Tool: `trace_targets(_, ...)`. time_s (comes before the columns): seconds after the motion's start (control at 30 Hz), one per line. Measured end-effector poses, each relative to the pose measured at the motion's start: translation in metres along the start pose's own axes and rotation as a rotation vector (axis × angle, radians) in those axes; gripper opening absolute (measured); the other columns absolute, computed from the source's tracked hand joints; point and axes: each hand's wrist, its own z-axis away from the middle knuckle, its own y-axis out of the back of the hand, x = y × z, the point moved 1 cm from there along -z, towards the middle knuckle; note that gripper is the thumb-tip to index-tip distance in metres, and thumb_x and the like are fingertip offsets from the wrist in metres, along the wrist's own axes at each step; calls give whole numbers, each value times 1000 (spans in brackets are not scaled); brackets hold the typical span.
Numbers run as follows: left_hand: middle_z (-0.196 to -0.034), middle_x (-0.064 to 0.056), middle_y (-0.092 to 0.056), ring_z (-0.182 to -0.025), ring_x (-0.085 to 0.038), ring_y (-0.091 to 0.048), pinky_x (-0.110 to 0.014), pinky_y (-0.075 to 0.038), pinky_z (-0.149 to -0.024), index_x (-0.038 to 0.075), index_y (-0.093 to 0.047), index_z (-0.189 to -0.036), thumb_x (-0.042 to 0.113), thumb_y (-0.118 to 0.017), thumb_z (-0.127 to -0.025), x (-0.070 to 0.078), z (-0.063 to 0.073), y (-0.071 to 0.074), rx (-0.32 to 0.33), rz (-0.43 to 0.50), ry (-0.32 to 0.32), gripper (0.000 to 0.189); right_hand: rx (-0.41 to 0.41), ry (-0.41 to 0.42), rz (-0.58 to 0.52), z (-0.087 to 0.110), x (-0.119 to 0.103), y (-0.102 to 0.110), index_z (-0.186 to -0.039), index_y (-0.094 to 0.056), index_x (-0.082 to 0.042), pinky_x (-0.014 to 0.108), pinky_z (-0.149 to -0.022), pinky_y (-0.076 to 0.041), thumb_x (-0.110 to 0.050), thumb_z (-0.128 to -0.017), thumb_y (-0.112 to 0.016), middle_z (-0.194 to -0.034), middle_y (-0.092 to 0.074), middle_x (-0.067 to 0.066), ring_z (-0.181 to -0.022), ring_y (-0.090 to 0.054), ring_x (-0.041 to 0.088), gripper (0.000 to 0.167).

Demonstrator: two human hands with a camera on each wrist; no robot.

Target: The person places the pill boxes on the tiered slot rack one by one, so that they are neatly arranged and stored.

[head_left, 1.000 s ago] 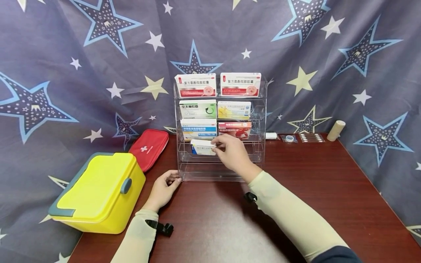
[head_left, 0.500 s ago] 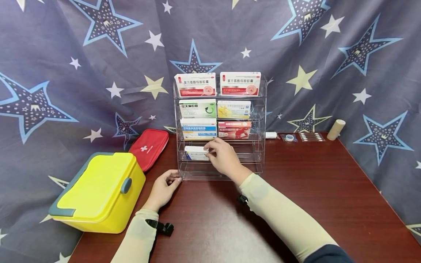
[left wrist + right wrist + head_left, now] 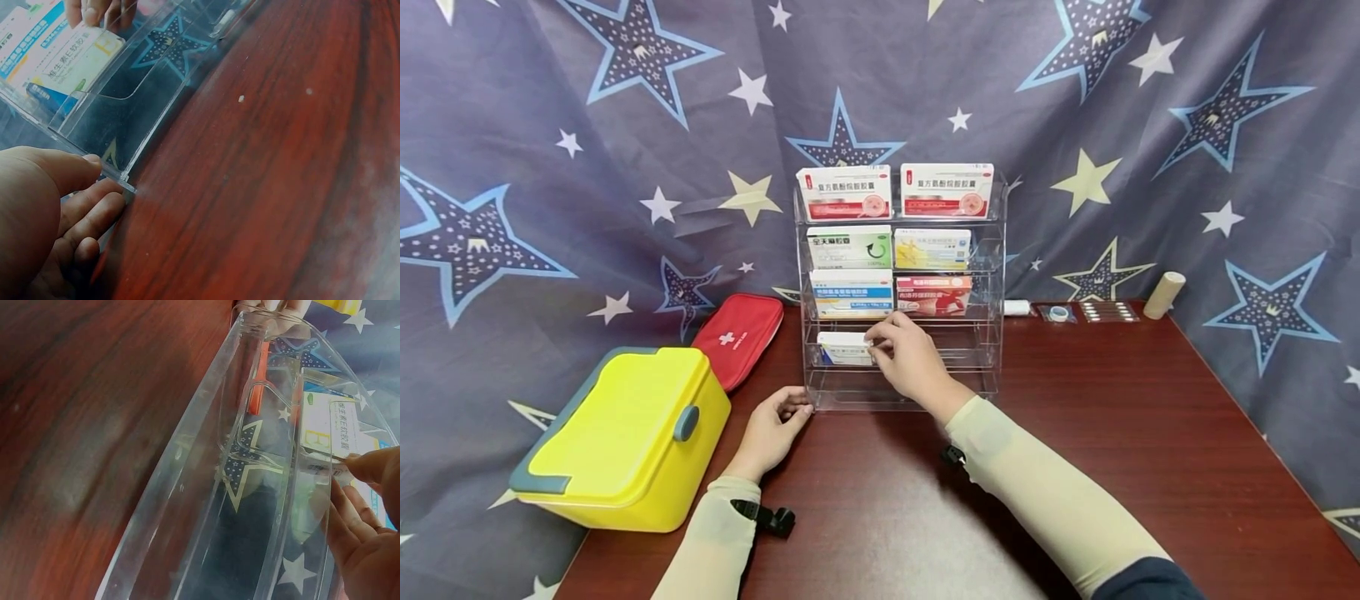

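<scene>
A clear acrylic display rack [image 3: 904, 402] with stepped shelves stands on the table. My right hand [image 3: 912, 360] pinches the right end of a small white medicine box [image 3: 844, 349] with a blue corner, in the left part of the fourth tier. The right wrist view shows the thumb and fingers [image 3: 365, 509] at that box's end [image 3: 322, 428], behind the clear front lip. At the rack's lower left corner, my left hand [image 3: 775, 432] holds the edge. The left wrist view shows its thumb [image 3: 69, 172] and curled fingers against the clear side panel.
Several medicine boxes fill the tiers above, including a red one [image 3: 934, 297] and a green-white one [image 3: 850, 247]. A yellow case [image 3: 625, 433] and a red first-aid pouch [image 3: 739, 340] lie left. A bandage roll [image 3: 1165, 295] and cotton swabs [image 3: 1108, 312] sit at the back right.
My right hand has moved left and down with the white medicine box, which now sits lower and further left in the fourth tier. The left hand has stayed at the rack's corner.
</scene>
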Motion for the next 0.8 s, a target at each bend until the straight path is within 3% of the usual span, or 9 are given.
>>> trace_targets(0.47, -106, -5, -75, -98, -19, -69, -31, -51, -88, 8, -71, -122, 10, -75, -98, -3, -3, -3, -7, 13, -14, 24, 7, 14, -83, 7, 3, 15, -105, -73, -11, 23, -83, -56, -5, -91, -80, -103, -64, 0, -91, -72, 11, 17)
trace_targets(0.67, -108, -5, -75, -98, -20, -70, -27, -53, -84, 9, -71, -124, 10, -78, -95, -2, 0, -1, 13, 23, -24, 29, 1, 66, -245, 34, 4, 52, -104, -75, -10, 29, -81, -59, -2, -90, -78, -103, -66, -1, -92, -71, 11, 16)
trace_targets(0.8, -119, -5, -73, -105, -22, -70, -34, -55, -87, 14, -67, -133, 18, -82, -94, 2, 4, 4, 41, -3, -44, 42, 36, 55, -297, 61, 19, 85, -104, -76, -14, 33, -78, -59, -4, -91, -79, -104, -68, -2, -90, -69, 12, 17)
